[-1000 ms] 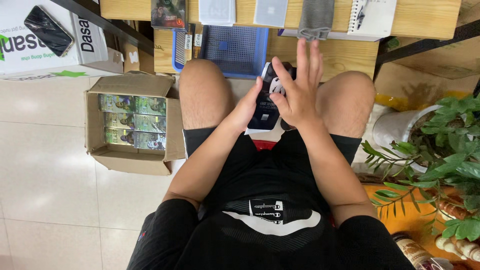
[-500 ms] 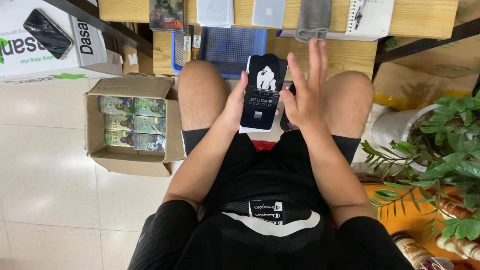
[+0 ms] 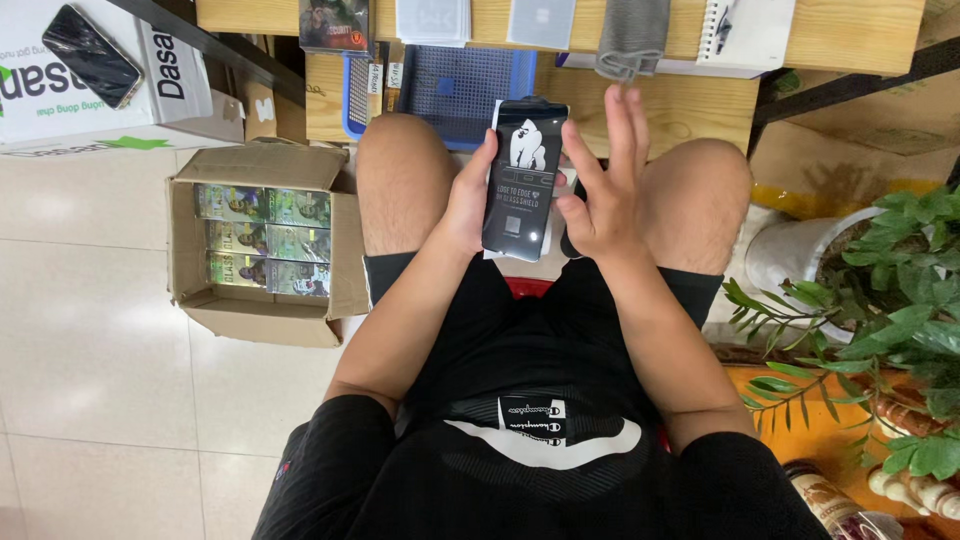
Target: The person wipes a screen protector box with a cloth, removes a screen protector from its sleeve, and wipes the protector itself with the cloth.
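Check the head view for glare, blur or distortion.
Head view: even indoor light, soft glare patches on the floor tiles; black packet in the left hand is sharp with a faint sheen; right hand fingertips slightly motion-blurred; wooden shelf edge bows mildly, suggesting wide-angle distortion.

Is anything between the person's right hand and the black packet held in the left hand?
Nothing visible stands between them. The left hand holds the black packet upright above the lap, and the right hand is open right beside its right edge, thumb at or almost on the packet. Whether anything is behind the packet cannot be seen.
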